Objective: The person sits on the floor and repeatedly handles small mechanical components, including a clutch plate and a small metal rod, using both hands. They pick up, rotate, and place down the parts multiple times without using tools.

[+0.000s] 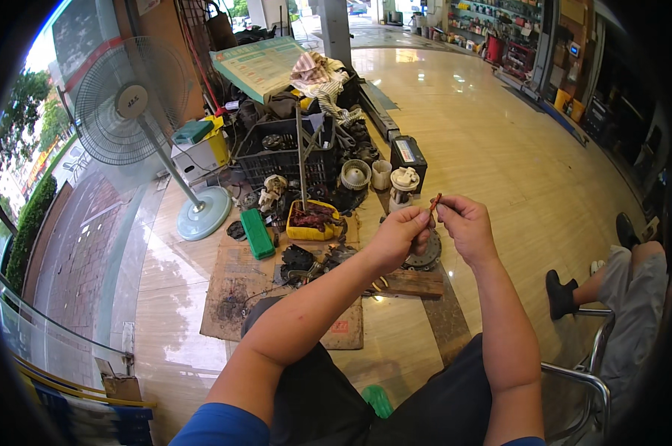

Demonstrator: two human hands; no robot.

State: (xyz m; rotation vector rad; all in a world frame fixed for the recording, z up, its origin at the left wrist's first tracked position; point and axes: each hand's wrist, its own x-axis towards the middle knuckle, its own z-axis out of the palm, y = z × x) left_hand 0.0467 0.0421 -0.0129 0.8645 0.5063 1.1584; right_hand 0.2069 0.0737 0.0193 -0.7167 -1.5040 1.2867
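Both my hands are raised in front of me and meet at a small reddish-brown strip-like piece, too small to name. My right hand pinches it between thumb and fingertips. Close beside it, my left hand has its fingers closed at the lower end of the same piece. Beneath the hands lies a round metal disc, partly hidden by them. Just beyond stands a cream-coloured cylindrical part. To the left, a yellow tub holds dark reddish, greasy pieces.
Stained cardboard on the floor bears dark metal parts and a green box. Behind are a black crate, a blower wheel and a car battery. A standing fan is at left; a seated person's legs at right.
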